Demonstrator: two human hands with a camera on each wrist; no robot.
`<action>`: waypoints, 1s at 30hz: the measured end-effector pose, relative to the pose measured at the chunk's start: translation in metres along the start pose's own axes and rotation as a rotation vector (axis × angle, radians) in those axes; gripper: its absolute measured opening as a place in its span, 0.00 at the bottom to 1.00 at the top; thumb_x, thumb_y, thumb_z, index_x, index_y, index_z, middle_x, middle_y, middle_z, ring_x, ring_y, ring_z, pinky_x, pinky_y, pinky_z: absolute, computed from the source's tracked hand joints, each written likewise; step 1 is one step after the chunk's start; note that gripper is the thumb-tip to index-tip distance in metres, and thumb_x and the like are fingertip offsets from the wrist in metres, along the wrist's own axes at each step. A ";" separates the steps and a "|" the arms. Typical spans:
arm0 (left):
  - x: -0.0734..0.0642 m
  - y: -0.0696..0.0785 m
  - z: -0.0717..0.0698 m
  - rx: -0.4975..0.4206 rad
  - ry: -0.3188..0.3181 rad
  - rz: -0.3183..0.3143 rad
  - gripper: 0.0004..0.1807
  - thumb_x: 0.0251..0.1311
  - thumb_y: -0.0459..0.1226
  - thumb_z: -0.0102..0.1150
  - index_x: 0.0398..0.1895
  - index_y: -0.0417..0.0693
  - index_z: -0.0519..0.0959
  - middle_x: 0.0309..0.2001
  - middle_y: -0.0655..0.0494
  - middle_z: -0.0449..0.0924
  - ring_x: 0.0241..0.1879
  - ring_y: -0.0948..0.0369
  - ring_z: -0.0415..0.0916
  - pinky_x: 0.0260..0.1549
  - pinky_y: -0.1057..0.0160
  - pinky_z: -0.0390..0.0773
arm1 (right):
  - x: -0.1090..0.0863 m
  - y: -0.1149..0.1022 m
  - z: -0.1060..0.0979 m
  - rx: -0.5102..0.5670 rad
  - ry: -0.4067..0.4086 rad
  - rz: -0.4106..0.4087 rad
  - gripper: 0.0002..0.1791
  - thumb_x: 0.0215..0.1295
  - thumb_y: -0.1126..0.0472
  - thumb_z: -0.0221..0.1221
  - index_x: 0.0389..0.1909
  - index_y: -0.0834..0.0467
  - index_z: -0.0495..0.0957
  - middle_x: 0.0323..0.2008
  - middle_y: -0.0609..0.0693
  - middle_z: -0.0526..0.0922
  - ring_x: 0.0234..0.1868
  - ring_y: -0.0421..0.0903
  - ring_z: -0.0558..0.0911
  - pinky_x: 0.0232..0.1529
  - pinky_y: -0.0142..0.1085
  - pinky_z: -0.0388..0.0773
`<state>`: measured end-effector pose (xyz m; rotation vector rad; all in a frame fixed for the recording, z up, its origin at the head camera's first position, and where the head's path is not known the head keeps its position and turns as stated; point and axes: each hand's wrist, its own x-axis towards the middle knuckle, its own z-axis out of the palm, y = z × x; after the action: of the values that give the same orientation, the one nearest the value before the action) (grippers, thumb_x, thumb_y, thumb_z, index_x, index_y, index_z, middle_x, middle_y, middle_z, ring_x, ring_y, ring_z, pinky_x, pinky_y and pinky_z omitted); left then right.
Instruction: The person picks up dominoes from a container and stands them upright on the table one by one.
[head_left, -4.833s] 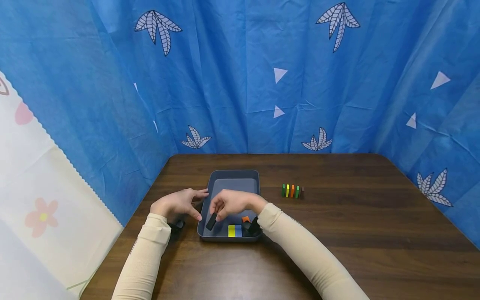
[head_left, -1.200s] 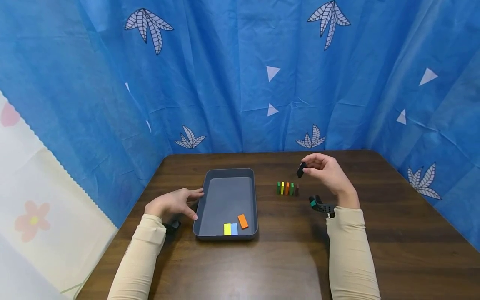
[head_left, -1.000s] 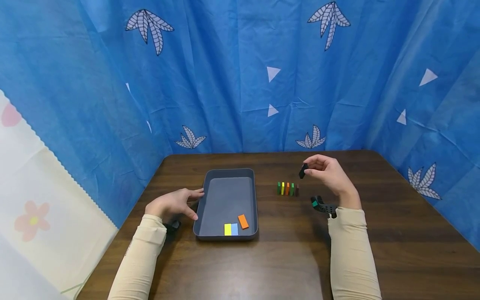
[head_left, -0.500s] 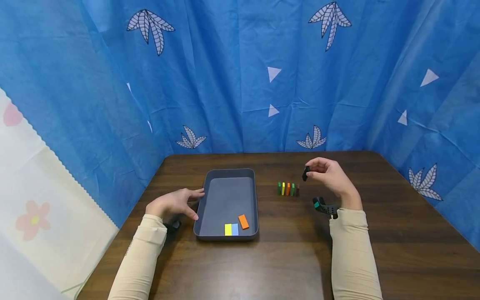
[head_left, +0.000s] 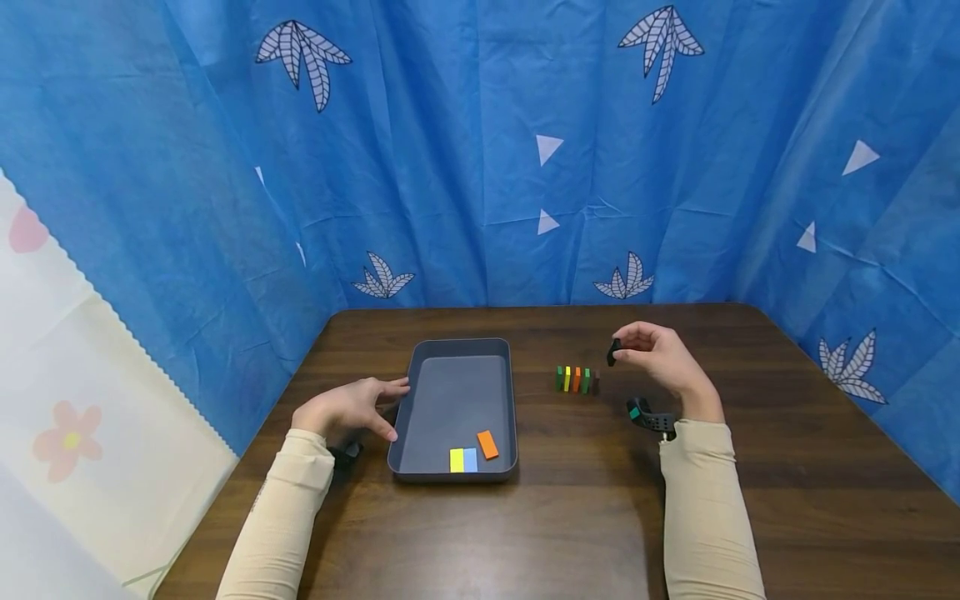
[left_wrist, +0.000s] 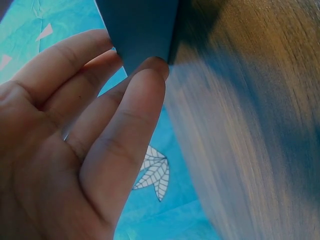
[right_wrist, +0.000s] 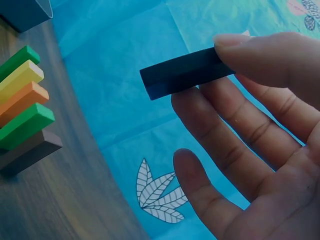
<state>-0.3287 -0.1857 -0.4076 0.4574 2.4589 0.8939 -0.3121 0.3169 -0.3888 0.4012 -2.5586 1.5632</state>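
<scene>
My right hand [head_left: 660, 358] pinches a black domino block [right_wrist: 185, 72] between thumb and fingers, held above the table just beyond the right end of a standing row. That row runs left to right: a dark green block [head_left: 559, 378], a yellow one [head_left: 567, 379], an orange one [head_left: 577, 380], a lighter green one [head_left: 587, 382] and a brown one [right_wrist: 32, 152]. At the left, fingertips and thumb of my left hand [head_left: 348, 407] rest against the side of a dark grey tray [head_left: 513, 417], fingers mostly straight.
Flat in the tray's near end lie a yellow block [head_left: 457, 460], a light blue block [head_left: 470, 460] beside it and an orange block [head_left: 487, 445] at a slant. A blue curtain [head_left: 480, 167] hangs behind the brown wooden table [head_left: 570, 517].
From over the tray, my right hand has carried the black block rightward to the row's end. Over the last second it has come slightly lower and nearer. The left hand stays at the tray.
</scene>
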 end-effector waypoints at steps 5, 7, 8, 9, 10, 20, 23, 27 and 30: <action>0.000 -0.001 0.002 -0.033 -0.008 -0.007 0.52 0.47 0.35 0.78 0.77 0.46 0.60 0.81 0.52 0.49 0.79 0.44 0.47 0.70 0.40 0.63 | 0.000 0.006 0.001 -0.032 0.005 0.040 0.19 0.69 0.61 0.63 0.56 0.67 0.75 0.46 0.57 0.84 0.42 0.36 0.83 0.48 0.29 0.82; 0.000 -0.001 0.002 -0.036 -0.006 -0.009 0.52 0.47 0.35 0.78 0.77 0.45 0.60 0.81 0.51 0.49 0.79 0.44 0.47 0.69 0.40 0.65 | 0.000 0.010 0.002 -0.038 0.007 0.051 0.19 0.69 0.60 0.63 0.56 0.66 0.76 0.47 0.57 0.84 0.42 0.36 0.82 0.48 0.27 0.81; 0.000 -0.001 0.002 -0.042 -0.003 -0.015 0.52 0.47 0.35 0.78 0.77 0.46 0.60 0.81 0.52 0.49 0.79 0.44 0.48 0.70 0.40 0.64 | 0.001 0.012 0.003 -0.039 0.007 0.055 0.19 0.69 0.60 0.63 0.56 0.65 0.76 0.47 0.57 0.84 0.42 0.36 0.82 0.48 0.27 0.81; 0.000 -0.002 0.002 -0.041 -0.002 -0.016 0.52 0.47 0.35 0.78 0.77 0.46 0.60 0.81 0.52 0.49 0.79 0.44 0.48 0.69 0.40 0.65 | 0.001 0.014 0.003 -0.041 0.004 0.054 0.19 0.69 0.60 0.63 0.56 0.65 0.75 0.47 0.58 0.83 0.43 0.36 0.82 0.48 0.27 0.81; 0.000 -0.002 0.002 -0.040 -0.002 -0.017 0.52 0.47 0.35 0.78 0.77 0.46 0.60 0.81 0.52 0.49 0.78 0.44 0.49 0.69 0.40 0.65 | 0.002 0.016 0.004 -0.040 0.002 0.055 0.19 0.69 0.61 0.62 0.57 0.66 0.75 0.47 0.58 0.83 0.43 0.37 0.82 0.48 0.28 0.81; 0.000 0.000 0.000 -0.067 -0.014 -0.011 0.53 0.47 0.34 0.78 0.77 0.45 0.60 0.81 0.53 0.49 0.74 0.38 0.57 0.67 0.42 0.69 | 0.002 0.033 0.009 -0.054 -0.011 0.094 0.20 0.69 0.62 0.62 0.57 0.68 0.74 0.45 0.58 0.82 0.43 0.44 0.81 0.47 0.29 0.79; 0.001 0.000 -0.001 -0.039 -0.015 -0.001 0.53 0.47 0.35 0.78 0.77 0.45 0.60 0.81 0.51 0.50 0.74 0.38 0.58 0.66 0.43 0.70 | 0.002 0.036 0.009 -0.047 -0.014 0.096 0.20 0.68 0.63 0.62 0.57 0.69 0.74 0.45 0.58 0.82 0.41 0.41 0.81 0.46 0.27 0.78; 0.002 0.000 -0.002 -0.002 -0.014 0.007 0.53 0.47 0.37 0.78 0.77 0.45 0.60 0.80 0.51 0.51 0.74 0.39 0.60 0.65 0.44 0.72 | 0.004 0.042 0.011 -0.051 -0.020 0.103 0.19 0.68 0.64 0.62 0.56 0.69 0.74 0.45 0.59 0.81 0.41 0.41 0.81 0.48 0.29 0.79; 0.002 0.000 -0.003 0.010 -0.016 0.007 0.53 0.47 0.37 0.78 0.77 0.45 0.60 0.81 0.51 0.50 0.73 0.38 0.60 0.65 0.44 0.72 | 0.005 0.046 0.013 -0.063 -0.022 0.111 0.18 0.68 0.64 0.62 0.56 0.68 0.75 0.46 0.59 0.80 0.42 0.43 0.80 0.49 0.32 0.80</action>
<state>-0.3314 -0.1861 -0.4064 0.4756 2.4494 0.8776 -0.3297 0.3247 -0.4334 0.2756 -2.6820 1.5166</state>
